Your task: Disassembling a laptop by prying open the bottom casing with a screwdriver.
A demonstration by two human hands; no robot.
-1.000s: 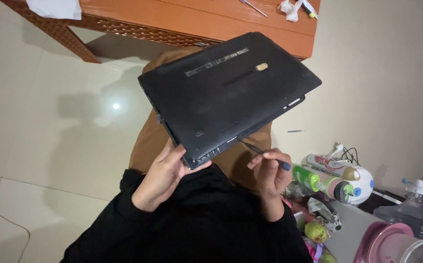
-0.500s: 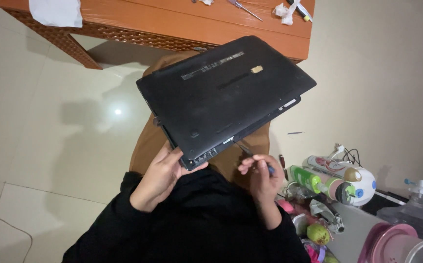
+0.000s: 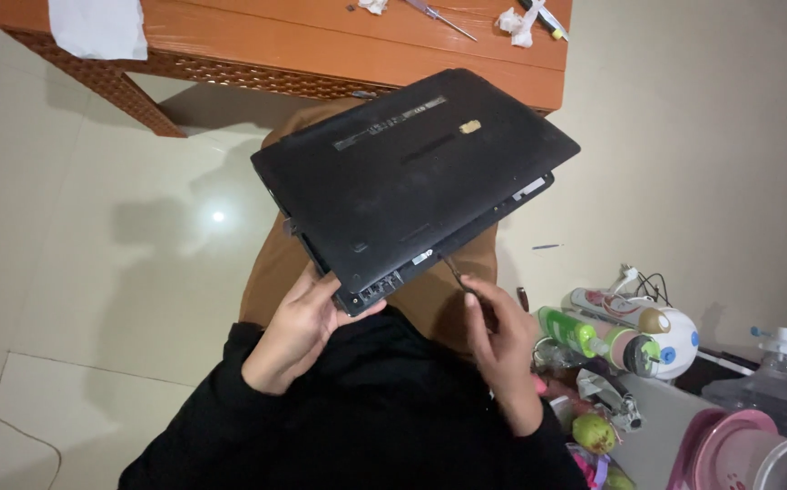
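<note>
- Across the middle of the frame we see a black laptop (image 3: 416,177) turned underside up and tilted, resting on a lap in brown trousers, its far corner reaching toward the orange wooden counter (image 3: 321,41) along the top edge.
- The laptop's bottom cover looks still seated over most of its outline; only along the near long edge does a thin seam show between cover and body, so we judge the opening as barely begun, with nearly the whole rim left to free.
- The left hand (image 3: 298,331), at lower centre, has its fingers curled under the laptop's near corner and the thumb on top, gripping and steadying it.
- The right hand (image 3: 502,349), lower right of centre, is pinched around a thin dark tool (image 3: 454,272), whose tip sits at the seam on the near edge.
- At the upper edge of the frame, on the counter, lie a white cloth (image 3: 98,25), a screwdriver (image 3: 439,16) and crumpled white scraps (image 3: 516,20); whether screws lie there is too small to tell.
- At lower right is a clutter of bottles (image 3: 593,336) and a pink container (image 3: 738,449), cut off by the frame.
- The tool's handle is hidden inside the right hand and blurred, so we cannot tell its kind, nor whether its tip is already inside the seam.
- The laptop's screen side and far edge are out of sight.
</note>
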